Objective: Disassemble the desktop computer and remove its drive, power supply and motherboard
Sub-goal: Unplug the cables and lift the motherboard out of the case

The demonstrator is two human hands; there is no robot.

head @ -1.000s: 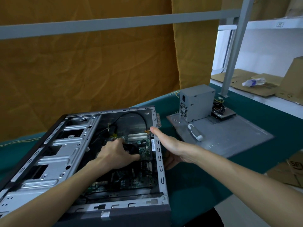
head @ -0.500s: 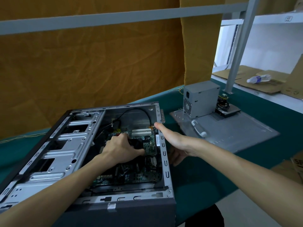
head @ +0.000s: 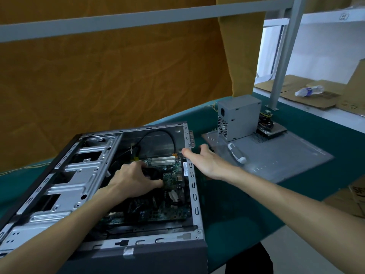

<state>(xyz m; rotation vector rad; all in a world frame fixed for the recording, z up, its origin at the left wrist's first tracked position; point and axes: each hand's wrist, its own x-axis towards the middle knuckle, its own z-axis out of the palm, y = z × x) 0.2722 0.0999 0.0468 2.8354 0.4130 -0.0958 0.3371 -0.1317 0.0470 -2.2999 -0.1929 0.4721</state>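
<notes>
Case: the case (head: 83, 186) lay on its side on the table (head: 237, 214), open face up, its grey front panel nearest me.
Motherboard: the motherboard (head: 167, 212) sat in the bottom of the case, green, with white slots (head: 163, 160) at its far end.
Left hand: my left hand (head: 134, 181) was down inside the case over the middle of the board, fingers curled onto a dark part there, thumb out to the right. I could not tell whether I truly gripped it or only pressed on it.
Right hand: my right hand (head: 205, 162) was at the case's right wall, near its far corner. The thumb lay on the rim; the fingers reached down the outside of the wall, loosely spread, closed on nothing I could see.
Cable: a black cable (head: 158, 132) looped inside the far end of the case.
Bays: the metal drive bays (head: 65, 175) took up the left half of the case.
Side panel: the grey side panel (head: 276, 161) lay flat on the table, just right of the case.
Power supply: the power supply (head: 240, 117) stood on the far end of the panel, out of the case, its fan grille facing me.
Drive: the drive (head: 273, 131) lay just right of the power supply, with a bundle of wires on top.
Screwdriver: a white-handled screwdriver (head: 236, 153) lay on the panel, in front of the power supply.
Beyond: orange cloth (head: 108, 80) hung behind the table; a bottle (head: 309, 90) lay on cardboard on the shelf to the right.
</notes>
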